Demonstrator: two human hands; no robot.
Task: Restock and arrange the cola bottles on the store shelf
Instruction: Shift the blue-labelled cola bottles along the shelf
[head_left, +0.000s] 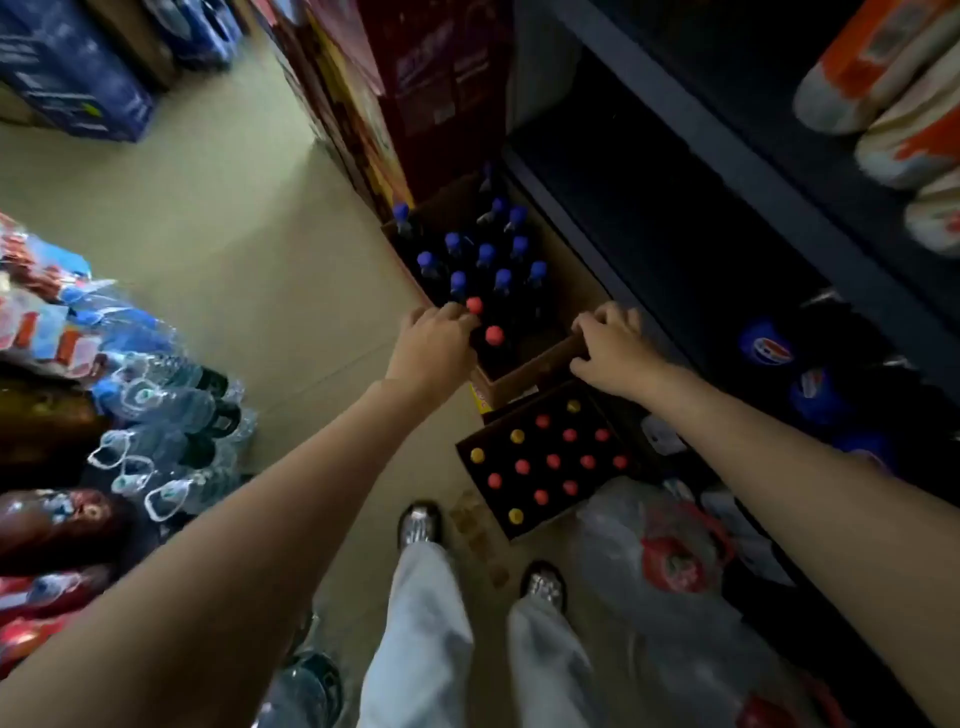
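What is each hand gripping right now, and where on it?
The right hand grips the near top edge of the open cardboard box of cola bottles. The left hand sits on that box's left edge; whether it grips cannot be told.

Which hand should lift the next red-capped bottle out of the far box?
Left. The left hand already rests beside the red-capped bottles in the cardboard box, while the right hand grips the box's near edge, probably steadying it.

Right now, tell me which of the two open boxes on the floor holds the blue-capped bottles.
The farther box, the one both hands grip. It holds blue-capped bottles plus two red caps; the nearer box shows only red and yellow caps.
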